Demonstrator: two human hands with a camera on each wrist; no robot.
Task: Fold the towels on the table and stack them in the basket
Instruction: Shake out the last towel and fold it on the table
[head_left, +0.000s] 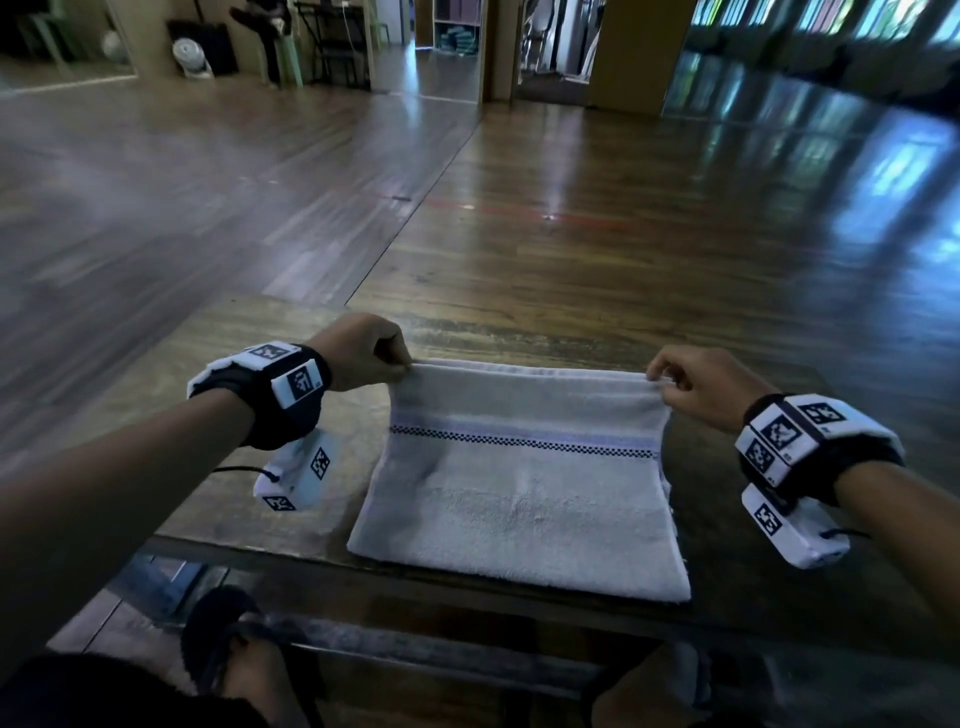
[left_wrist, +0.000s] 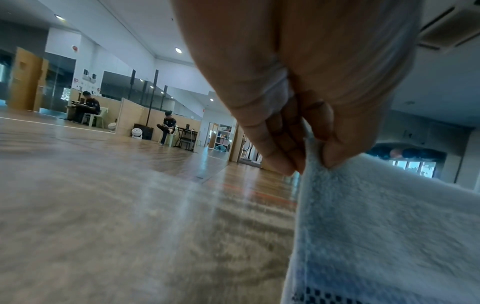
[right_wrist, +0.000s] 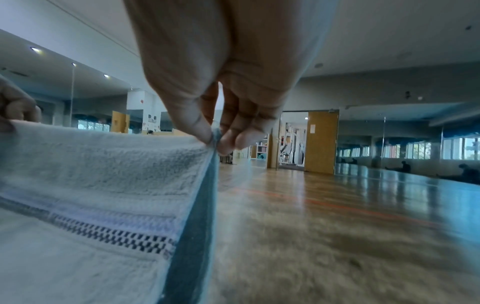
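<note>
Glossy wooden floor (head_left: 571, 218), distant windows (head_left: 831, 15).

Bare forearms, no sleeves. Left wrist: black fabric wrist strap (head_left: 283, 410) carrying white blocks printed with black square fiducial markers; white camera box (head_left: 296, 475) hangs at its 6 o'clock, thin black cable looped off it. Right wrist: matching black strap (head_left: 815, 449), white marker blocks, white camera box (head_left: 792, 535) beneath. Black slippers (head_left: 228, 629) on feet.

Readable text: none in any view.
Wristbands (head_left: 304, 383): black-and-white square code markers only, no letters or numbers.
</note>
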